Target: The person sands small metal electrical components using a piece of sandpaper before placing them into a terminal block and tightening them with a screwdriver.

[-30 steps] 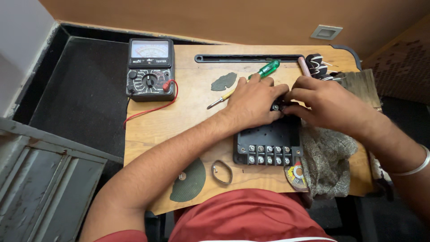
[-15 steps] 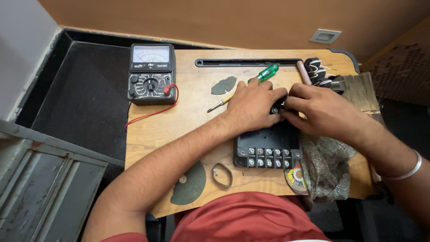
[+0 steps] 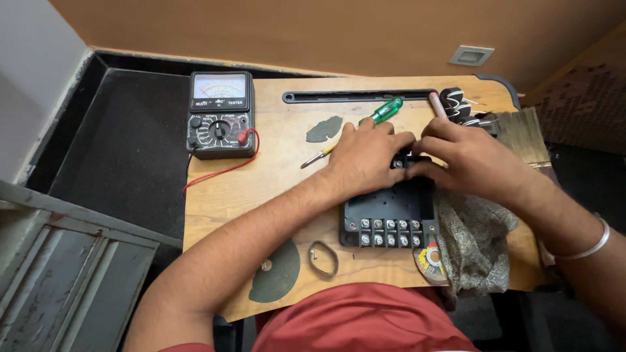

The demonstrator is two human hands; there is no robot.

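Gripping the far edge of a black terminal block [image 3: 390, 212], both hands [image 3: 417, 160], beside a green-handled screwdriver [image 3: 365, 124] and black multimeter [image 3: 220, 115].

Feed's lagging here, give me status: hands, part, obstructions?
Both hands, left and right, on black terminal block's far edge. Green screwdriver beside left hand, unheld. Cloth against block's right.

Both hands [image 3: 417, 156] on black terminal block [image 3: 390, 215]

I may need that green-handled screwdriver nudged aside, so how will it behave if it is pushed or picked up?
The screwdriver looks stiff: a thin straight metal shaft with a translucent green plastic handle. The handle seems rounded, so on the flat wooden table it would probably roll if pushed sideways. It is small and likely light; part of it lies hidden under the left hand, which may block it.
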